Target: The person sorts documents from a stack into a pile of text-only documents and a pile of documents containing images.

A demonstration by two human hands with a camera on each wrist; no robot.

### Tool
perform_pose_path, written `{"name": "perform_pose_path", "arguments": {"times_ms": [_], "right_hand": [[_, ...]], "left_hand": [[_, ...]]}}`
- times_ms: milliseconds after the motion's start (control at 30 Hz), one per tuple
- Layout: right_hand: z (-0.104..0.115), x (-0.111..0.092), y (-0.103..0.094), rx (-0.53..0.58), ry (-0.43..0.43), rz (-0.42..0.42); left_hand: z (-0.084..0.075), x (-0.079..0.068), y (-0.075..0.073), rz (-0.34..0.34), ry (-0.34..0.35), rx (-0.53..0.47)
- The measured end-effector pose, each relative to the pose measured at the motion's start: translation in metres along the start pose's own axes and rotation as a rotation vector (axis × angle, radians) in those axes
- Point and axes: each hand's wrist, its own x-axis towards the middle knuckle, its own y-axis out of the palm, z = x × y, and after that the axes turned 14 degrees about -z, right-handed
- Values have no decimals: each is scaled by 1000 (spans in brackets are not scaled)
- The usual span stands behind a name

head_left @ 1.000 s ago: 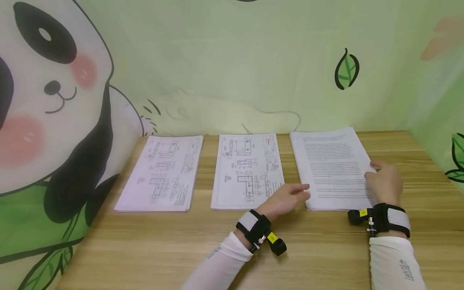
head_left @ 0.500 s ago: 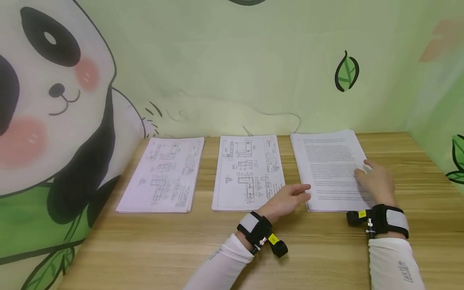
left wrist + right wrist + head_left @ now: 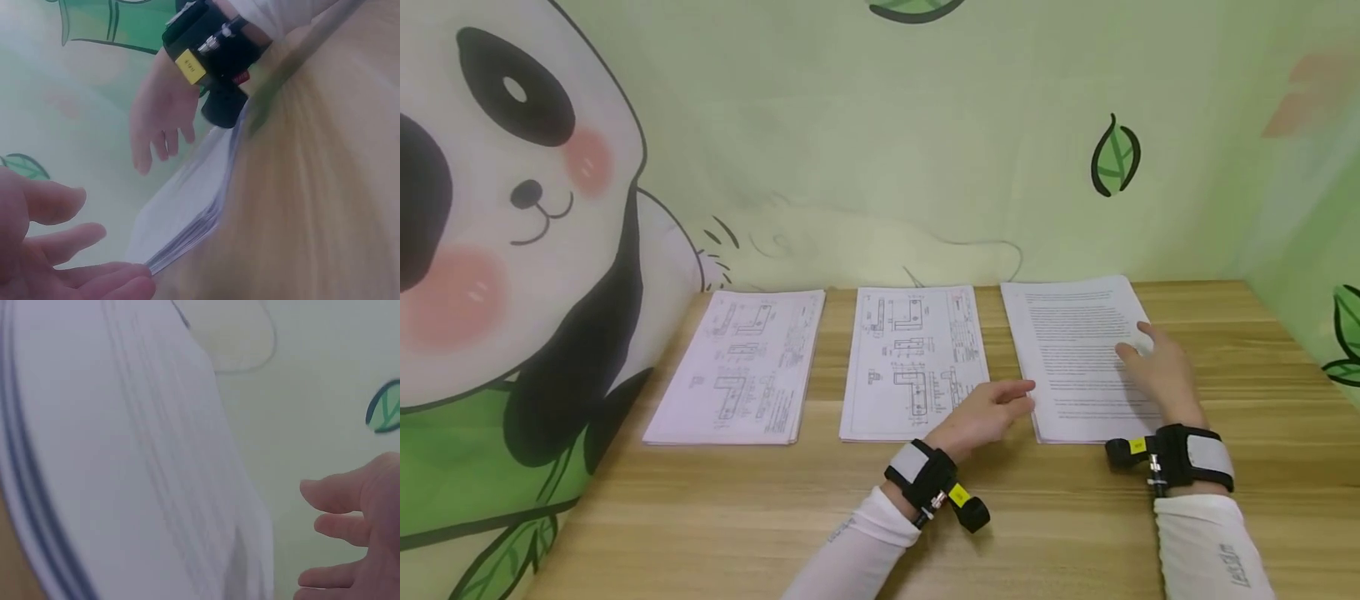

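Note:
A stack of white sheets printed with lines of text [image 3: 1067, 333] lies on the right of the table. My left hand [image 3: 981, 417] is at its left edge, fingers extended, fingertips right at the paper; in the left wrist view these fingers reach the stack's side [image 3: 187, 231]. My right hand [image 3: 1163, 375] hovers over the right part of the top page, thumb and fingers spread. The right wrist view shows that hand [image 3: 369, 531] with nothing between thumb and fingers, beside the text sheets [image 3: 125, 456]. The left palm overlaps a corner of the middle stack [image 3: 880, 400], printed with technical drawings.
Another stack of drawing sheets [image 3: 700, 392] lies at the left of the wooden table [image 3: 737, 517]. Behind stands a pale green backdrop [image 3: 850, 125] with a large painted panda [image 3: 535, 233]. Both wrists wear black camera straps [image 3: 1195, 457].
My right hand has shifted left from the text stack's right edge to over its page. The left hand stays nearly in place. The head view has tilted up slightly.

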Motion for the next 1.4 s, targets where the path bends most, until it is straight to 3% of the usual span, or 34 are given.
{"name": "perform_pose_path", "arguments": {"times_ms": [167, 300, 500, 667, 733, 967, 1200, 1400], "right_hand": [[30, -7, 14, 53, -88, -107], [55, -17, 27, 167, -158, -160], [83, -32, 32, 368, -220, -216], [101, -44, 31, 428, -231, -199], [109, -49, 31, 440, -239, -184], [131, -63, 35, 455, -292, -147], [153, -85, 53, 477, -361, -36], [169, -106, 76, 445, -437, 49]], "left_hand": [[-6, 0, -25, -50, 70, 34], [-13, -3, -53, -117, 82, 37], [-27, -9, -102, -231, 114, -80], [-30, -17, -136, -311, 157, -124], [-29, -20, -148, -361, 166, -76], [-15, -34, -191, -556, 183, 288], [4, -48, -250, -661, 123, 364], [25, -61, -284, -685, -11, 427]]}}
